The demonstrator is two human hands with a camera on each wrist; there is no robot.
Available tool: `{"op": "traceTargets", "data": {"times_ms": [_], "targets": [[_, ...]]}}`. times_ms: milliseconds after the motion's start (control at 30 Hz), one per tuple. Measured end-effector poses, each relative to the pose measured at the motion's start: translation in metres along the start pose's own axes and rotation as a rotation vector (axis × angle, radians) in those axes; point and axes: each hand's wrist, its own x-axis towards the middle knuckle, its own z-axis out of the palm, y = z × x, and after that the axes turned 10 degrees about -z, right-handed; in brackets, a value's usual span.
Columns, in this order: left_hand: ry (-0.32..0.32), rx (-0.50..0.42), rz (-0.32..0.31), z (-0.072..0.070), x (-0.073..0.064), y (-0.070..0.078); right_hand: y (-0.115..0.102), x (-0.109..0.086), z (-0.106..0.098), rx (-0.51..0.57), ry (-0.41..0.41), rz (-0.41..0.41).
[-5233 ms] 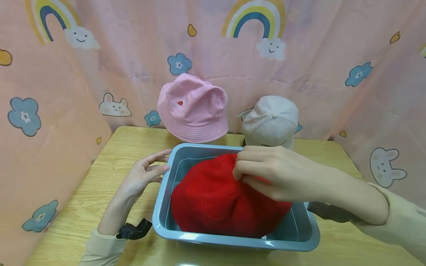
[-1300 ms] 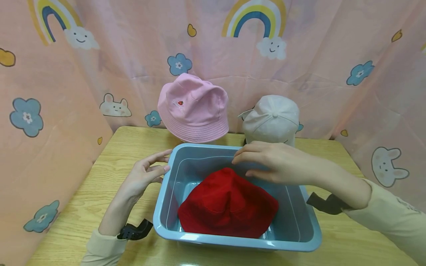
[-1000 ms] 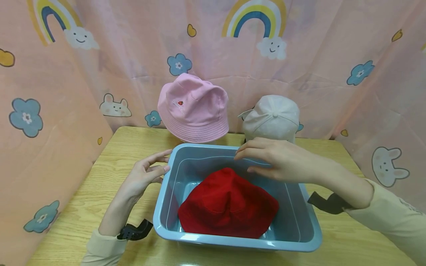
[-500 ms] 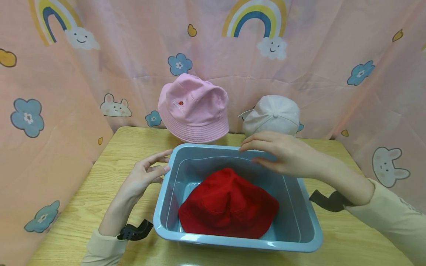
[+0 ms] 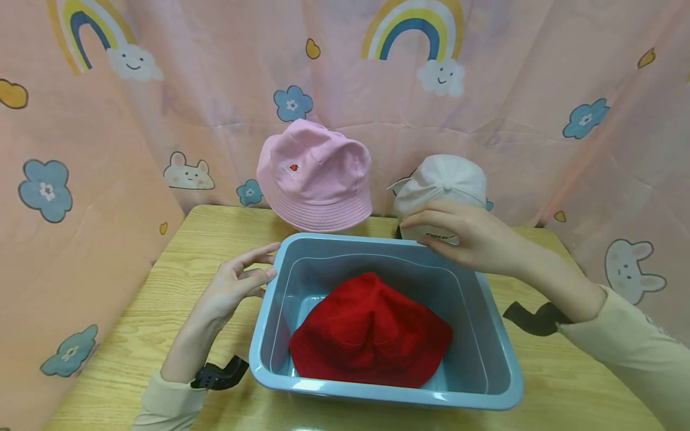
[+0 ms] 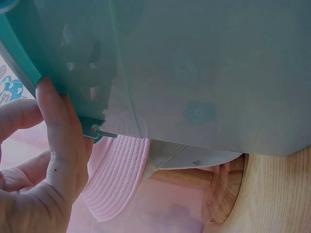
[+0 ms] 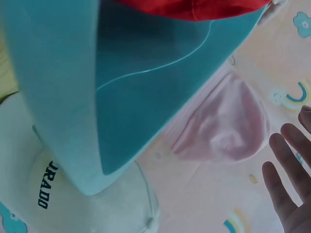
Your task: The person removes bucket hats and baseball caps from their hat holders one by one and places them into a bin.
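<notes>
Left hand (image 5: 229, 287) at the bin (image 5: 377, 392): loose fingers touch the outside of the rim, nothing clenched there. Right hand (image 5: 474, 239) up over the far edge, fingers relaxed and parted, grasping nothing at all! Straight behind that hand, partly covered by it, sits the white cap (image 5: 444, 173), and the right wrist view catches dark lettering on it (not all of it readable). Below and to the left of the right hand, the red hat (image 5: 372, 335) lies inside the bin, crown up, well apart from both hands. Beyond and between the two hands, the pink hat (image 5: 323, 191) tilts behind the bin, a little strawberry (image 5: 293, 167) on its crown. Under the left hand, wooden table (image 5: 226, 230); beyond both hands, pink curtain (image 5: 345, 36) with printed rainbows.
</notes>
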Motion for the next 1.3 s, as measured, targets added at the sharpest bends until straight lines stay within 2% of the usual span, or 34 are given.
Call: {"op": "traceTargets", "data": {"times_ms": [200,500,1300], "targets": [[-0.003,0.001,0.003,0.0,0.0,-0.001,0.008,-0.004,-0.002,0.012,0.03,0.027],[-0.002,0.001,0.007,0.0,0.0,-0.001,0.021,-0.012,-0.005,-0.061,0.063,0.074],[-0.001,0.009,0.015,0.0,0.002,0.0,0.056,-0.032,0.0,-0.098,0.167,0.163]]}}
